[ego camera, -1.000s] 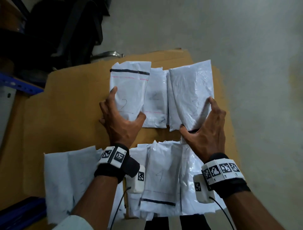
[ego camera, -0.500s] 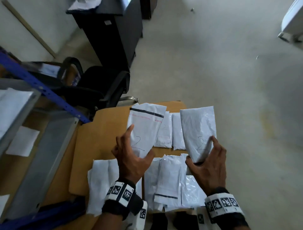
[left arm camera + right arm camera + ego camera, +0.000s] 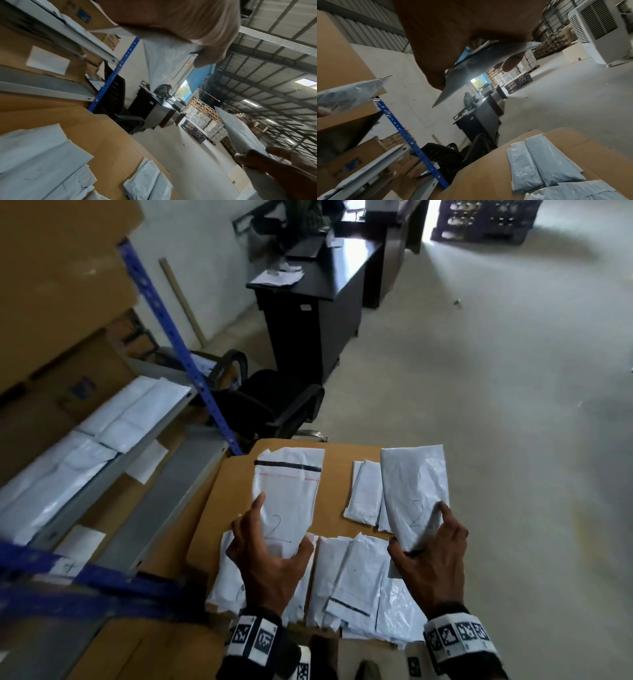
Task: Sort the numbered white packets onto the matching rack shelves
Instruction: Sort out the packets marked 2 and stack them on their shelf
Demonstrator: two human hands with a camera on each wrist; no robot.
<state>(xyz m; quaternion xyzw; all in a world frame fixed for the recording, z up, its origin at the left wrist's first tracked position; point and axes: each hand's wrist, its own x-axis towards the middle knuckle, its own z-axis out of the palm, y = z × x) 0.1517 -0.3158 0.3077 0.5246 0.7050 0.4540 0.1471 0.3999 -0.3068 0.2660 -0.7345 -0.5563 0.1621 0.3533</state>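
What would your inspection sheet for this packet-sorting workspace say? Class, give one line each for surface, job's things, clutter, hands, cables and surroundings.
Surface: brown cardboard top, partly bare.
Job's things: left packet and right packet, each marked 2, lifted; loose packets and two folded packets lie on the cardboard; rack shelf holds packets already.
Clutter: nothing seen.
Hands: left hand grips the left packet; right hand grips the right packet.
Cables: nothing seen.
Surroundings: blue rack upright, black chair, black desk, concrete floor.

Both held packets, left packet [image 3: 287, 501] and right packet [image 3: 414, 498], read "2".
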